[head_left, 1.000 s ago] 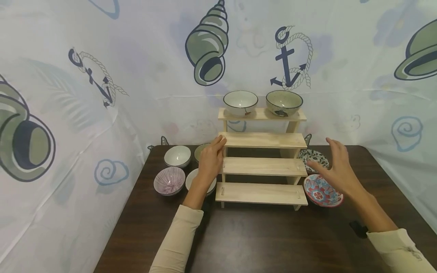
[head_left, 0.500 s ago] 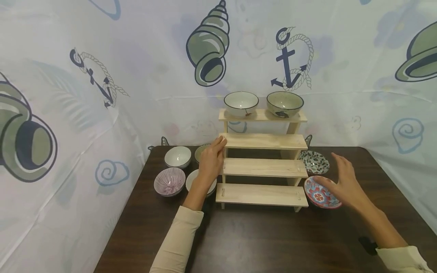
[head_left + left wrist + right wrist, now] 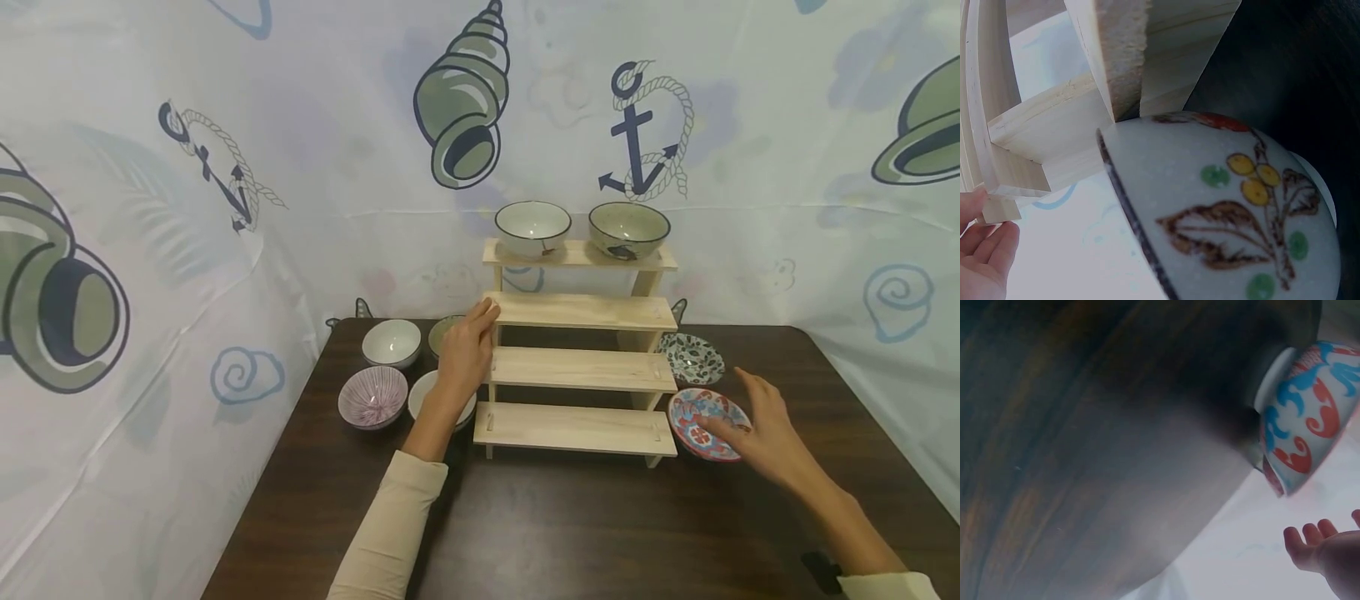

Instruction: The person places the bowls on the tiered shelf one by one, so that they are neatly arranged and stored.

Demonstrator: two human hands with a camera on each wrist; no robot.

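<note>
My left hand (image 3: pixel 463 354) holds the left end of a stepped wooden display rack (image 3: pixel 576 429) at its second-highest shelf. In the left wrist view, thumb and fingers pinch a board's end, and a white bowl with painted leaves (image 3: pixel 1229 206) fills the foreground. My right hand (image 3: pixel 768 437) hovers over the right side of a red-and-blue patterned bowl (image 3: pixel 701 404), fingers spread and thumb overlapping the bowl in the head view. The right wrist view shows this bowl (image 3: pixel 1313 419) apart from the fingers. On the top shelf stand a white bowl (image 3: pixel 532 229) and an olive-green bowl (image 3: pixel 628 231).
Left of the rack are a pink-streaked bowl (image 3: pixel 372 397), a plain white bowl (image 3: pixel 392 343), a partly hidden green bowl (image 3: pixel 444 332) and another white bowl (image 3: pixel 422 392). A black-and-white patterned bowl (image 3: pixel 693 358) sits behind the red-and-blue one. A patterned cloth (image 3: pixel 337 150) backs the dark table (image 3: pixel 562 525).
My right hand has come down and toward me, from beside the black-and-white bowl to over the red-and-blue bowl. The left hand keeps its hold on the rack.
</note>
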